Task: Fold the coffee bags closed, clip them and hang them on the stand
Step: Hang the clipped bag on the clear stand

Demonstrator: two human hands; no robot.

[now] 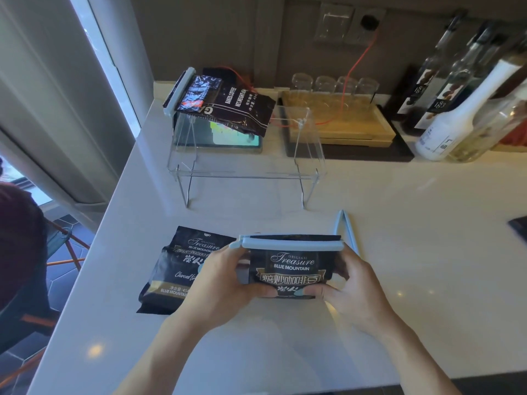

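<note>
I hold a black coffee bag (289,266) above the white counter, my left hand (219,283) on its left side and my right hand (353,286) on its right. A light blue clip (293,244) runs along its folded top edge. A second black bag (176,269) lies flat on the counter to the left, partly under my left hand. Another blue clip (346,232) lies open on the counter just beyond my right hand. A clear acrylic stand (245,169) is farther back; a third bag (231,106) with a blue clip (178,92) hangs at its left end.
A wooden tray (342,124) with several glasses sits behind the stand. Bottles (462,104) crowd the back right. A tablet (233,138) lies under the hung bag. The counter's left edge drops off to a floor and a chair. A dark object (519,226) lies at the right edge.
</note>
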